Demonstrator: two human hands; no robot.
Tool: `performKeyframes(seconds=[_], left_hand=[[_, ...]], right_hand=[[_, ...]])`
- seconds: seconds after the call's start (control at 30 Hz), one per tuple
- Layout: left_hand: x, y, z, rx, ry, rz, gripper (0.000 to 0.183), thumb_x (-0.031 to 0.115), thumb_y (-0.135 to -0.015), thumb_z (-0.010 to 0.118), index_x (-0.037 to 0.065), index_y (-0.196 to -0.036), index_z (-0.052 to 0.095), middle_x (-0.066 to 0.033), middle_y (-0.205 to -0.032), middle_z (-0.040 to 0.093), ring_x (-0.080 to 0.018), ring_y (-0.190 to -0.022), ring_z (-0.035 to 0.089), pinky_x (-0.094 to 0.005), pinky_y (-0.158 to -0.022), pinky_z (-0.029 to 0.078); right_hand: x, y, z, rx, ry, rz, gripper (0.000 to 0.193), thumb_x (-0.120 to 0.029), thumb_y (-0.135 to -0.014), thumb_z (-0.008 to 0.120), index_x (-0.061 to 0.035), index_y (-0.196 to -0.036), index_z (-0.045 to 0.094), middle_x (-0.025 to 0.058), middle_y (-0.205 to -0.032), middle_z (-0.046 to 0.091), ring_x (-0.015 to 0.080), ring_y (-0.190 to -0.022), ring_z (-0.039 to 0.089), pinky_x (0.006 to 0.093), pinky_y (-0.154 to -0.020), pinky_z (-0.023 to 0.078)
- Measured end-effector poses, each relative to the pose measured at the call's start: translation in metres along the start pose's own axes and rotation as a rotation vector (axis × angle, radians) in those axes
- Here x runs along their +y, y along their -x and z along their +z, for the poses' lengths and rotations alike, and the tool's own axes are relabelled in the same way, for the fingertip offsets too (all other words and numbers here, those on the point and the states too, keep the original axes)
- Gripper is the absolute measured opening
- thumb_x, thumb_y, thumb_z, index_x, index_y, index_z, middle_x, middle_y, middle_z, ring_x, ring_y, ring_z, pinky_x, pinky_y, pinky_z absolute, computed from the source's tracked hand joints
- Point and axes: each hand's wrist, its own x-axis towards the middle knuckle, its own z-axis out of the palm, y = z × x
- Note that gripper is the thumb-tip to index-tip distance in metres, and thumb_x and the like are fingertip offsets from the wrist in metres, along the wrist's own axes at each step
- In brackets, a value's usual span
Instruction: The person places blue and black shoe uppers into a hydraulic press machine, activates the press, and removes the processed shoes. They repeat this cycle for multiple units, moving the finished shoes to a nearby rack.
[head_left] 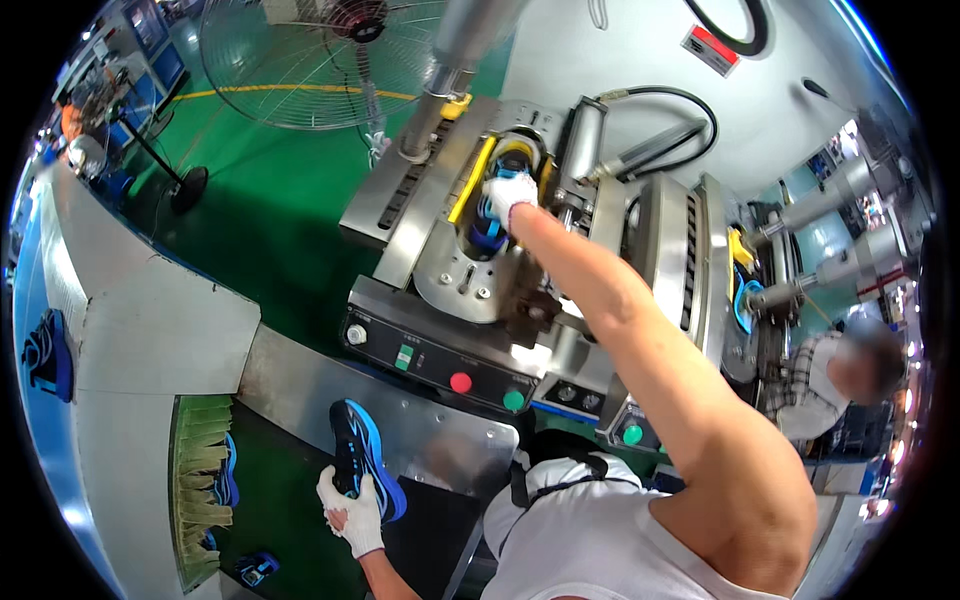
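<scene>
At seven o'clock, the left hand grips a shoe not yet in the machine. At twelve, the right hand touches another shoe inside, grip unclear.

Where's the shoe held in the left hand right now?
In the head view, the black-and-blue shoe is low and left of centre, in the gloved left hand, below the machine's control panel.

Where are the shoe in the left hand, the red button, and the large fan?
Shoe [373,455]: head view, on the side of its blue sole.
Red button [460,382]: head view, middle of its round face.
Large fan [359,23]: head view, on its dark red hub.
</scene>
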Motion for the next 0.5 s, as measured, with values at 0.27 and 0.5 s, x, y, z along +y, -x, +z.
performKeyframes(seconds=[0.27,0.5], left_hand=[[-0.031,-0.031,0.052,-0.068,-0.128,-0.067,0.062,0.025,-0.082,0.085,0.012,-0.137,0.059,-0.0153,-0.135,0.063,-0.0412,-0.118,0.065,-0.0516,-0.097,0.052],[-0.041,-0.050,0.113,-0.021,-0.221,0.313,0.060,0.026,-0.084,0.084,0.015,-0.137,0.058,-0.0161,-0.133,0.059,-0.0401,-0.117,0.064,-0.0546,-0.092,0.053]], right_hand=[[-0.029,0.063,0.037,-0.092,-0.009,0.075,0.008,-0.013,-0.083,0.066,-0.0060,-0.081,0.063,0.0134,-0.073,0.067,0.0291,-0.060,0.068,0.0448,-0.058,0.055],[0.011,0.003,-0.006,-0.227,-0.125,-0.118,0.074,-0.046,-0.082,0.078,0.0107,-0.127,0.066,0.0286,-0.118,0.073,0.0381,-0.112,0.073,0.0405,-0.095,0.057]])
